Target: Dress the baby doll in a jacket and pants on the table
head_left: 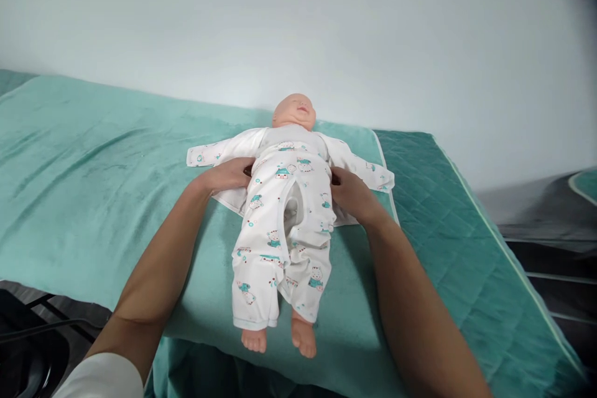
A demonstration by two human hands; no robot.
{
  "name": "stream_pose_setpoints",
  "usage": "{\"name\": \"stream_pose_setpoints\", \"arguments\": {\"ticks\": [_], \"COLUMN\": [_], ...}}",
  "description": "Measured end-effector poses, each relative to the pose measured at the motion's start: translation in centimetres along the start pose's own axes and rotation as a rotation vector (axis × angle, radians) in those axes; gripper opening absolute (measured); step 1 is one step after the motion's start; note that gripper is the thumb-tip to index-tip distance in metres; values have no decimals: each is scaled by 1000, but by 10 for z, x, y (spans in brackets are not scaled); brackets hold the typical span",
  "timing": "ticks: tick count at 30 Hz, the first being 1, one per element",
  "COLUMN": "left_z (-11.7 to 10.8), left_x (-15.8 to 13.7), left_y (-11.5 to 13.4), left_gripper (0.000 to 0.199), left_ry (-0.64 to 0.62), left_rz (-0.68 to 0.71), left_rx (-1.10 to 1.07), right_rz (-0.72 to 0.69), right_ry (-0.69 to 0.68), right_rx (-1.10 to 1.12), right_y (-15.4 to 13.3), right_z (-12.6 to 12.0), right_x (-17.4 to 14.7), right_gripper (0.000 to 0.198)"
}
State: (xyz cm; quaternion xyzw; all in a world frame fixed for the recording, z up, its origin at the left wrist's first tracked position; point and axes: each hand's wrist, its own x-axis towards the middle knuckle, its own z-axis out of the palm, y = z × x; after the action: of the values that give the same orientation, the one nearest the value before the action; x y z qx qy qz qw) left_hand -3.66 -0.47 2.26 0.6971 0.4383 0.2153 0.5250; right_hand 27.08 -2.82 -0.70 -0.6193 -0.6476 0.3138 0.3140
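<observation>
A baby doll lies on its back, its head toward the wall and its bare feet toward me. It wears white printed split-crotch trousers, pulled high over the belly up to a pale waistband. Beneath them an open white printed jacket spreads out, both sleeves stretched sideways. My left hand is closed at the trousers' left side, its fingertips partly tucked behind the cloth. On the opposite side my right hand grips the trousers' edge with curled fingers, partly hidden by the doll's body.
A light green cover lies under the doll, over a darker quilted green mat on the right. A plain white wall stands directly behind. Low at the left is a black object with a cable; dark slats show at the right.
</observation>
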Motion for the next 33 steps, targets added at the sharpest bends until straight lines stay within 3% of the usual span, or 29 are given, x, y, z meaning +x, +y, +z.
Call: {"name": "stream_pose_setpoints", "arguments": {"ticks": [3,9,14,19,27,33], "left_z": [1,9,16,16,15,17], "left_x": [0,3,7,6,7,7], "left_y": [1,-3,-6,-9,-8,-3], "left_gripper": [28,31,43,43,42,42], "left_ry": [16,39,48,68,12,44], "left_rz": [21,19,24,-1,1,3], "left_rx": [-7,-194,-372,-472,-478,-436], "right_rz": [34,53,100,97,114,94], "right_ry": [-19,-123,-132,-155,-232,-268], "right_rx": [33,538,756,836,874,852], "right_y": [-7,-1,0,0,7,12], "right_z": [2,10,14,12,2,1], "right_x": [-3,-3,-1,0,2,3], "right_gripper": [13,29,33,30,28,26]}}
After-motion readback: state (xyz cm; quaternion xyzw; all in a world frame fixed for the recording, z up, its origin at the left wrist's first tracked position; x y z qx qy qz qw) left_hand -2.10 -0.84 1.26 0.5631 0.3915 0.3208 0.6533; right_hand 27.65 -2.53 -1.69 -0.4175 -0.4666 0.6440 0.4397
